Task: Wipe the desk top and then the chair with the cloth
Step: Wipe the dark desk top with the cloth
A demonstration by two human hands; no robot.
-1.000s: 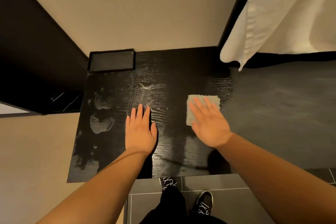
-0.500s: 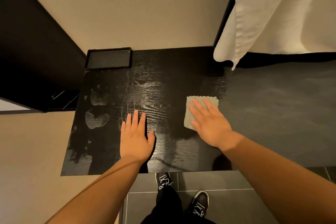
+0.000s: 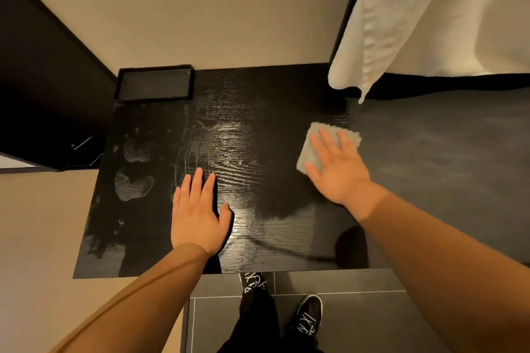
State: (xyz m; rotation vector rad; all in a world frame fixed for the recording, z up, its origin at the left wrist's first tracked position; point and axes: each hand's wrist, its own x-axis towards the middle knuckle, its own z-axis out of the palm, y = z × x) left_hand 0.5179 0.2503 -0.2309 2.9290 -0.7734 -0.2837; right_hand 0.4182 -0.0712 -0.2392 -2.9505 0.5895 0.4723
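The black wood-grain desk top (image 3: 258, 112) fills the middle of the head view, with pale smudges (image 3: 133, 183) on its left part. A small grey cloth (image 3: 311, 149) lies at the desk's right edge. My right hand (image 3: 338, 172) presses flat on the cloth with fingers spread, covering its near right part. My left hand (image 3: 198, 215) rests flat on the desk near the front, fingers apart, holding nothing. I cannot make out a chair.
A shallow black tray (image 3: 155, 68) sits at the desk's back left corner against the beige wall. White fabric (image 3: 401, 23) hangs at the upper right over a dark grey surface (image 3: 444, 166) beside the desk. My shoes (image 3: 308, 315) stand on grey tiles below the front edge.
My right hand has slid the cloth to the right and a little away, up to the desk's right edge. My left hand has stayed flat in the same place.
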